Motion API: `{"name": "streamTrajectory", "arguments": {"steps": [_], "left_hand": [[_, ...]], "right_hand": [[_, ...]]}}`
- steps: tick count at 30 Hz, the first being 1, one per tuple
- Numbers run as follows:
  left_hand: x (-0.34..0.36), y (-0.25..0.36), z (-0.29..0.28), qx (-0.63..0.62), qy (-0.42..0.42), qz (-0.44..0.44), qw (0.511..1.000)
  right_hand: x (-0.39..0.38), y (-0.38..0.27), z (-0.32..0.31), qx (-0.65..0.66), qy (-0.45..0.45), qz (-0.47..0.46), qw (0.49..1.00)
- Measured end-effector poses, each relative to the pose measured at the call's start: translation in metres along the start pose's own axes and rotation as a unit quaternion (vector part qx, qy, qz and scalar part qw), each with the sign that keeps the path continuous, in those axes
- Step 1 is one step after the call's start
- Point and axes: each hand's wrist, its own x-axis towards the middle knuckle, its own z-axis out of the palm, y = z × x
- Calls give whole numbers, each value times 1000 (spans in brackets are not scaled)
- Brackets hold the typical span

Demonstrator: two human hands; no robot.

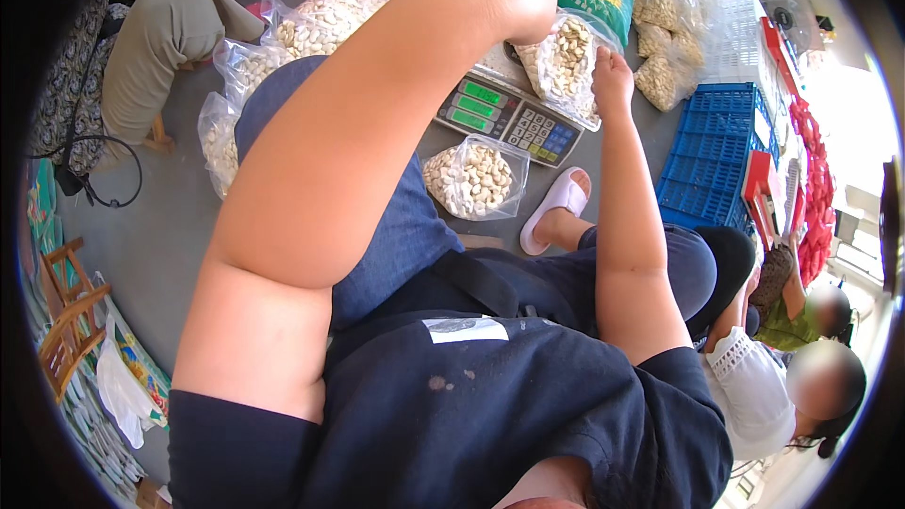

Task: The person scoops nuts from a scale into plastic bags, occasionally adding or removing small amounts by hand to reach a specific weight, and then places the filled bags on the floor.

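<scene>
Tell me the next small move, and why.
Probably ease the left hand and right hand off the clear bag of pale bean-shaped pieces: both are at its edges, it sits on or just over the digital scale, whose green displays are lit, and touch could skew the reading.

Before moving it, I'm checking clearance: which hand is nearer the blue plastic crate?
Right: the right hand is up and left of the blue plastic crate; the left hand is farther left.

Navy S/S tee [528, 415], wht/gry chest patch [465, 330], lt spots [437, 383], blu jeans [401, 236], pale slipper [566, 194]
</scene>
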Motion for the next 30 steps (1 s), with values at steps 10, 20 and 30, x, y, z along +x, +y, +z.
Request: {"name": "streamTrajectory", "arguments": {"steps": [10, 20, 30], "left_hand": [[8, 3, 6, 5, -16, 7, 1000], [11, -1, 6, 3, -29, -34, 999], [-6, -5, -18, -44, -45, 35, 997]], "right_hand": [[-45, 17, 18, -28, -24, 12, 999], [42, -15, 19, 225, 17, -101, 969], [-24, -30, 20, 352, -73, 59, 931]]}}
